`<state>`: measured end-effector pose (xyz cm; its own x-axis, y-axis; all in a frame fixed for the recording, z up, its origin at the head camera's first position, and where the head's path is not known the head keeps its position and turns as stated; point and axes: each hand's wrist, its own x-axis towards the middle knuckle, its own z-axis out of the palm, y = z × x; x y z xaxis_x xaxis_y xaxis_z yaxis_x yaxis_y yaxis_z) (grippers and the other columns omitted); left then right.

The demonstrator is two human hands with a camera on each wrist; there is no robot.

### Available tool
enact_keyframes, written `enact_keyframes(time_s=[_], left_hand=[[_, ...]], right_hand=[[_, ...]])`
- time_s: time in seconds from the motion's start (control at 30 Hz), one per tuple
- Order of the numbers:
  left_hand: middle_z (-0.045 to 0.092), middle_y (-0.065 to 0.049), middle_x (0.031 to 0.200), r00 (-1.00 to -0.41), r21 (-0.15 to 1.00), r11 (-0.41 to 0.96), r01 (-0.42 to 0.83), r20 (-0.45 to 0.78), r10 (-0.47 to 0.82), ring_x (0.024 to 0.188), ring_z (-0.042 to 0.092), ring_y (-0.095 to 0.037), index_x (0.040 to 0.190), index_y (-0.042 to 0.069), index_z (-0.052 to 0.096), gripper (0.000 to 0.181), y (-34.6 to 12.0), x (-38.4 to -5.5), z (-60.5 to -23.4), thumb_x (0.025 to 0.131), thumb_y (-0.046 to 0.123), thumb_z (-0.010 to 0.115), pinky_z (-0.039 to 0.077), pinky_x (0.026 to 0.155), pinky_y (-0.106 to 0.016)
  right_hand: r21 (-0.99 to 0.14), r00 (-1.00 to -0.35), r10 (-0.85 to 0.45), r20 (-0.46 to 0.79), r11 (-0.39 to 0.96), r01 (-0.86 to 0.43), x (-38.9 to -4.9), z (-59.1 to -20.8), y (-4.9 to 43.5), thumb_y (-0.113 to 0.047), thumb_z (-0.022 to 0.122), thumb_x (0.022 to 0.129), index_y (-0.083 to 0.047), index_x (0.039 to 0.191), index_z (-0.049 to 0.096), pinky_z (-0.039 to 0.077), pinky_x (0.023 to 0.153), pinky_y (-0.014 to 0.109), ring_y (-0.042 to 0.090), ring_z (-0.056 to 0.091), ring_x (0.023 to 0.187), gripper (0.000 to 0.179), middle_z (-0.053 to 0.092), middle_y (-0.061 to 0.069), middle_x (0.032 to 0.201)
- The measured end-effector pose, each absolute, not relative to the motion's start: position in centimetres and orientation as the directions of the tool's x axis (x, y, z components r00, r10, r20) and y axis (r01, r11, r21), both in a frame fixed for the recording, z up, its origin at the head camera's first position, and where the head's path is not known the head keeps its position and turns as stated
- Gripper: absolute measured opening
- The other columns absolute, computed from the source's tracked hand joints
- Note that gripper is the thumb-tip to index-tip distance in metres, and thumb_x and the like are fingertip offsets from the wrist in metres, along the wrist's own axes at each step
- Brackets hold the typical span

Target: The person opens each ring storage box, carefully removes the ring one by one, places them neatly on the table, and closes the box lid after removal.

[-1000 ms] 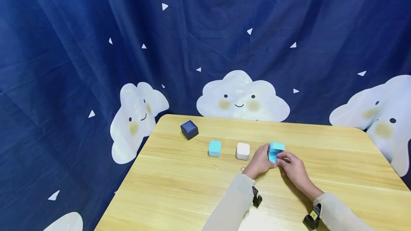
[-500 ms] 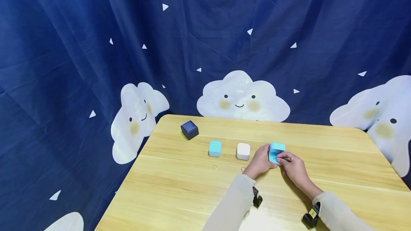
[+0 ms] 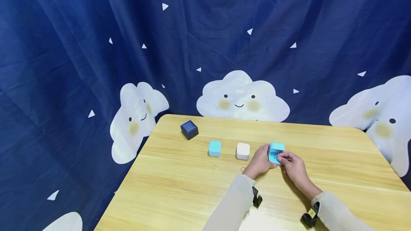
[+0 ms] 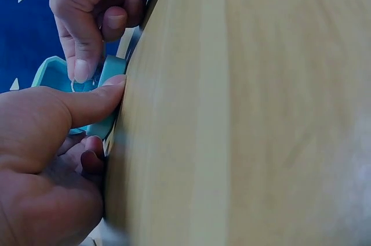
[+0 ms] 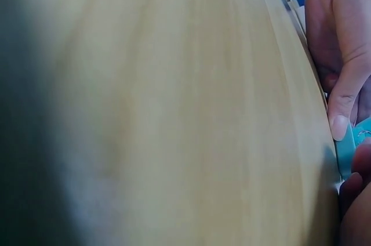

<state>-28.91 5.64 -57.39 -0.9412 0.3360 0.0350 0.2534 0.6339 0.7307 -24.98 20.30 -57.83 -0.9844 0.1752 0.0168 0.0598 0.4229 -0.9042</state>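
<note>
My left hand (image 3: 260, 160) grips an opened light-blue ring box (image 3: 277, 147) from its left side. Its thumb lies along the near wall, plain in the left wrist view. The lid stands up at the back, so the hollow faces me. My right hand (image 3: 295, 168) has thumb and forefinger dipped into that hollow, pinching a thin silvery ring (image 4: 73, 86). The ring is partly hidden by the fingertips and sits at the box's insert. In the right wrist view, the left thumb presses the box's wall (image 5: 346, 154).
Left of the hands stand a closed white box (image 3: 243, 151), a closed light-blue box (image 3: 214, 148) and a dark blue box (image 3: 189, 130) farther back. Two thin rings lie on the wooden table (image 3: 179, 188): a gold ring (image 3: 214, 167) and another ring (image 3: 242, 169) close to the left wrist.
My right fingertips have shifted slightly back and to the right in the box, still pinching the ring. The left hand and the box have stayed in place.
</note>
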Motion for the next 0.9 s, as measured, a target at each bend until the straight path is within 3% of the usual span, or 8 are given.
enact_keyframes(time_s=[0.4,0.9], left_hand=[[0.06,0.001,0.137,-0.938,0.746,0.617,0.251,0.029,0.347,0.128,0.054,-0.013,0.147,0.012,0.048,0.083,5.7,-29.1,-57.7,0.075,0.014,0.089,0.04,0.111,-0.026],[0.056,0.001,0.143,-0.93,0.808,0.552,0.205,-0.014,0.366,0.132,0.052,-0.013,0.151,0.014,0.043,0.086,5.1,-29.0,-57.6,0.077,0.012,0.087,0.039,0.113,-0.028]], right_hand=[[-0.931,-0.986,0.153,-0.067,0.345,0.117,-24.0,-57.2,21.0,-0.018,0.067,0.098,0.007,0.116,0.066,0.047,0.051,0.025,0.01,0.052,0.056,0.03,0.065,-0.003,0.08],[-0.9,-0.986,0.092,-0.137,0.404,0.163,-20.9,-56.7,21.4,-0.019,0.068,0.097,0.005,0.116,0.069,0.046,0.048,0.027,0.009,0.049,0.052,0.03,0.067,-0.001,0.077]])
